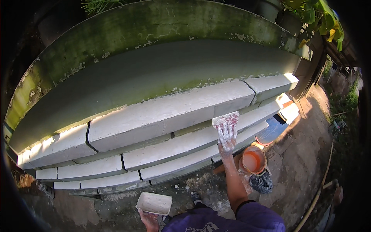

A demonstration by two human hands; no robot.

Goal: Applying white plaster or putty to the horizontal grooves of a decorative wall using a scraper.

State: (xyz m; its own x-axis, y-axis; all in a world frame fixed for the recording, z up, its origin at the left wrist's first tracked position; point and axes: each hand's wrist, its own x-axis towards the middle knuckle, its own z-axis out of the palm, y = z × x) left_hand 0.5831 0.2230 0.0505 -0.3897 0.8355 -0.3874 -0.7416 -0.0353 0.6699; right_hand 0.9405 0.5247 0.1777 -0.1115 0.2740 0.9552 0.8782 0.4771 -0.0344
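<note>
My left hand (pixel 149 220) is closed on the near rim of a white rectangular plastic tub (pixel 154 203), held low in front of me. The bottom of the tub looks pale, and I cannot tell how much is in it. My right hand (pixel 227 135), coated in white paste, reaches forward with its fingers stretched over a flat pale spreader (pixel 216 121). That spreader lies against the front face of the upper white ledge (pixel 174 104); its kind is partly hidden by the fingers. Below it runs a middle white ledge (pixel 174 151), also stepped outward.
A mossy green wall (pixel 162 27) curves behind the ledges. Dark gaps divide the ledges into sections. At right on the concrete floor (pixel 297 154) stand an orange bucket (pixel 254 160) with pale contents and a dark plastic bag (pixel 261 183). A bamboo pole (pixel 326 174) lies farther right.
</note>
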